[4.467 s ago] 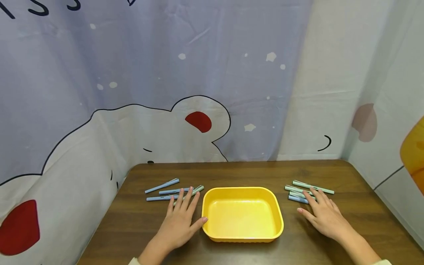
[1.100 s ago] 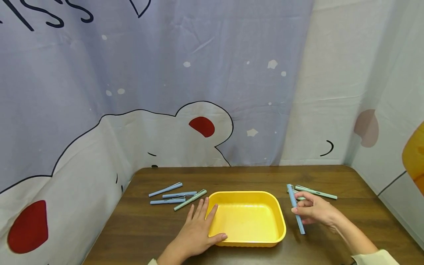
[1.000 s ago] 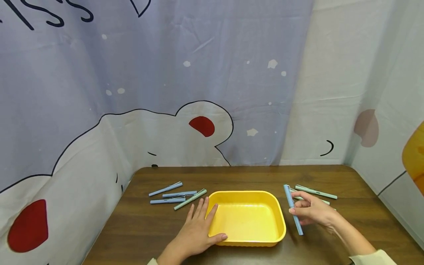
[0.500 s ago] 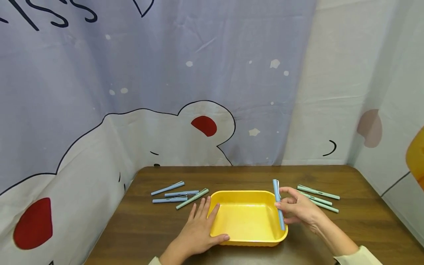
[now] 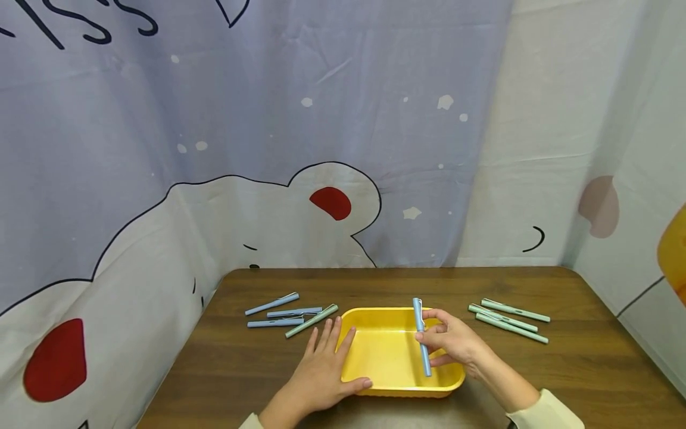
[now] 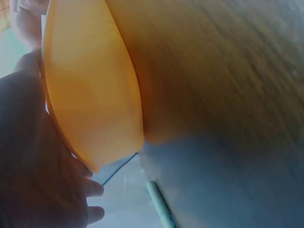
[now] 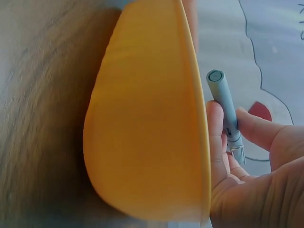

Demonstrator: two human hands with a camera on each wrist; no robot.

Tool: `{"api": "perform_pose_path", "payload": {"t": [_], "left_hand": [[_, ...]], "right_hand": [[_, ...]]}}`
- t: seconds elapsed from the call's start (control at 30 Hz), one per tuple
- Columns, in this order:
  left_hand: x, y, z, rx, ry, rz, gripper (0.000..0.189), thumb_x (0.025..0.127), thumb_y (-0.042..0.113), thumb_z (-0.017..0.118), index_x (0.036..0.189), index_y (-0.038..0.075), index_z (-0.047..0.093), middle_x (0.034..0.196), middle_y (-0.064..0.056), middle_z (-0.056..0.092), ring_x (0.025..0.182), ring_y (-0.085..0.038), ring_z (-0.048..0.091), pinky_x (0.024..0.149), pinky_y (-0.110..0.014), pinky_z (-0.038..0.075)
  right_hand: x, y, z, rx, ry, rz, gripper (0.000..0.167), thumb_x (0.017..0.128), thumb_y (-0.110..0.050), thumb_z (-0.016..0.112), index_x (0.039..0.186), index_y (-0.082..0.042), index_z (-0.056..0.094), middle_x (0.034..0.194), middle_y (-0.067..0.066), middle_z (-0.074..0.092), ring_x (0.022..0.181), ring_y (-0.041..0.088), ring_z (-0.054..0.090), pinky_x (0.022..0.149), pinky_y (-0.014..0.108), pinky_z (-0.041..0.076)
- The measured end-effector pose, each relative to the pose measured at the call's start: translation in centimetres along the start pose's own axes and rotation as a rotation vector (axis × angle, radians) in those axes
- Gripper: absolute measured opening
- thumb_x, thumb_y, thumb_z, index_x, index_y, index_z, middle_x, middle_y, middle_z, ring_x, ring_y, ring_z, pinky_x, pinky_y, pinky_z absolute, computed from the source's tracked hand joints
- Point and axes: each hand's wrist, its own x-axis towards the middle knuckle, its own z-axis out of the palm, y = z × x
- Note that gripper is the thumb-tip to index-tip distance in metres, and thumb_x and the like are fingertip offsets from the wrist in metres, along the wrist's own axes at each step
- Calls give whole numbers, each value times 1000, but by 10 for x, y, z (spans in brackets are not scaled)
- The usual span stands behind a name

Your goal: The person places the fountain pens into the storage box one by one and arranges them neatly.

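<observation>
Pinching blue capped pen (image 5: 420, 323) mid-barrel, right hand (image 5: 450, 341)!
Likely light, stiff, slick; left hand (image 5: 320, 376) splayed at yellow tray's (image 5: 383, 363) eight o'clock.

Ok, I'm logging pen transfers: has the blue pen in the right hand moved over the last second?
Yes. Against the wooden table, the blue pen has shifted left, from beside the yellow tray to over it.

Soft, even light fills the scene before me, leaving a faint sheen inside the yellow tray (image 5: 383, 360). Left wrist view: hazy, the left hand (image 6: 40, 156) in shadow. Right wrist view: tabletop (image 7: 40, 118) blurred.
</observation>
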Motion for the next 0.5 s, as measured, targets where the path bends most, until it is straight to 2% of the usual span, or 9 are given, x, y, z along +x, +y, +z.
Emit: {"api": "perform_pose_path", "payload": {"t": [0.27, 0.5], "left_hand": [[0, 1, -1, -3, -8, -9, 100, 90, 81, 43, 162, 15, 25, 169, -19, 7, 155, -39, 8, 122, -62, 9], [1, 1, 1, 10, -13, -16, 100, 89, 82, 43, 162, 15, 25, 169, -18, 7, 155, -39, 8, 122, -62, 9]], "right_hand": [[11, 5, 20, -19, -4, 4, 56, 92, -15, 75, 137, 1, 46, 98, 13, 69, 79, 21, 65, 64, 42, 62], [19, 8, 37, -16, 11, 40, 55, 91, -14, 76, 137, -1, 48, 99, 17, 65, 79, 23, 65, 62, 40, 62]]}}
